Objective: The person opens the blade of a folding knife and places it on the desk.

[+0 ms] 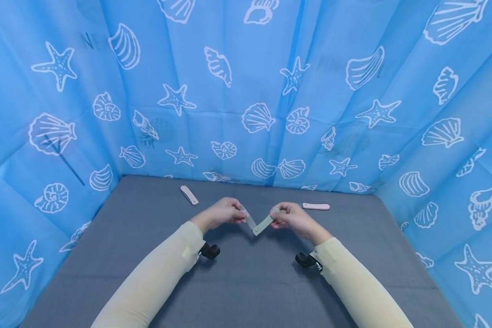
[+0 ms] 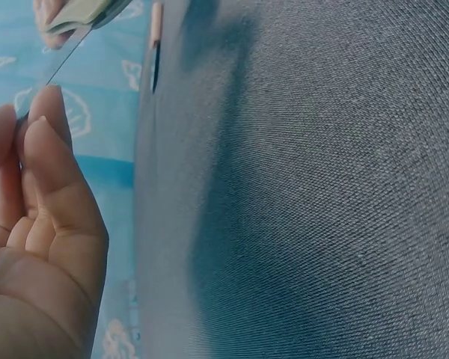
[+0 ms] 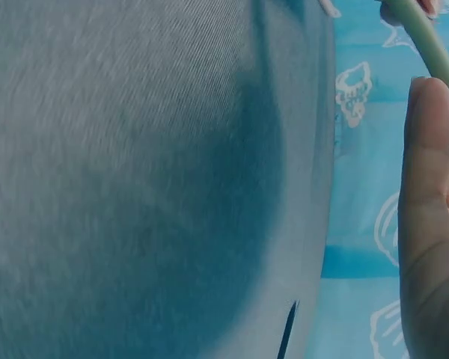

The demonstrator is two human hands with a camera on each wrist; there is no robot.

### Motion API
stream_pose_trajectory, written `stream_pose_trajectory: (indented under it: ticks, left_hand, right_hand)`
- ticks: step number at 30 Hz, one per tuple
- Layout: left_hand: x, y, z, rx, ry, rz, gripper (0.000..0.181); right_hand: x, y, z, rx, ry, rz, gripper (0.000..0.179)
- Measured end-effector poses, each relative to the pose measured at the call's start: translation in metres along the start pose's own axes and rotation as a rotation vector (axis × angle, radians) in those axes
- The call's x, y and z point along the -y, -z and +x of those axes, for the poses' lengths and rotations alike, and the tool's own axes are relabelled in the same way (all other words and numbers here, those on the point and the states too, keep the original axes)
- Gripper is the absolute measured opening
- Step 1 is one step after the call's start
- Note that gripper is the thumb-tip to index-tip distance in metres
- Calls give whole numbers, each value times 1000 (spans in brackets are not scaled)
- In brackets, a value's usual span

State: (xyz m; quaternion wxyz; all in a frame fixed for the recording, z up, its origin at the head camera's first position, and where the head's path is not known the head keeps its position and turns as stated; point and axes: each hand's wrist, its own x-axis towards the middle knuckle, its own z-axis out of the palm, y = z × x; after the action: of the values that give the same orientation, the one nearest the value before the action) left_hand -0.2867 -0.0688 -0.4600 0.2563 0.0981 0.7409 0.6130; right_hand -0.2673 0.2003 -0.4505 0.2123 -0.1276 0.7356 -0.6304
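A folding knife with a pale green handle and a thin blade is held above the grey table, unfolded into a V with its pivot lowest. My left hand pinches the blade between thumb and fingers. The handle's far end is gripped by my right hand. In the left wrist view the blade shows edge-on above the left fingertips. The right wrist view shows the green handle running past the right hand's fingers; part of that hand lies outside the frame.
Two pink folding knives lie on the grey table: one at the back left, another just beyond the right hand. A blue shell-patterned curtain surrounds the table's back and sides. Each wrist carries a black camera.
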Motion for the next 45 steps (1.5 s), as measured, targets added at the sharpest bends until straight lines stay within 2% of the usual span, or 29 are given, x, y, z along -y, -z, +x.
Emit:
stream_pose_trajectory:
  ticks: [7, 11, 15, 19, 22, 30, 39, 42, 45]
  left_hand:
    - [1, -1, 0, -14, -26, -3, 14]
    - [3, 0, 0, -15, -50, -29, 13]
    - [7, 0, -1, -63, -81, -129, 14]
    - [11, 0, 0, -138, -113, -248, 14]
    - [12, -3, 1, -203, -119, -305, 13]
    - [14, -16, 5, -406, -141, -486, 9]
    - [11, -35, 15, -585, -243, -702, 15]
    - [8, -38, 17, -628, -263, -731, 16]
    - [8, -39, 16, -649, -251, -713, 15]
  right_hand:
    - [-4, 8, 1, 6, 48, -148, 39]
    - [-5, 11, 0, -2, 70, -158, 34]
    - [-6, 12, 0, -66, 90, -24, 25]
    - [-7, 8, 1, -159, 113, 162, 16]
    - [-7, 3, 2, -213, 139, 241, 12]
    - [-6, -9, 7, -328, 174, 389, 9]
    - [-8, -23, 18, -485, 241, 551, 14]
    - [-9, -26, 20, -504, 253, 569, 14]
    - [-10, -24, 22, -511, 251, 516, 10]
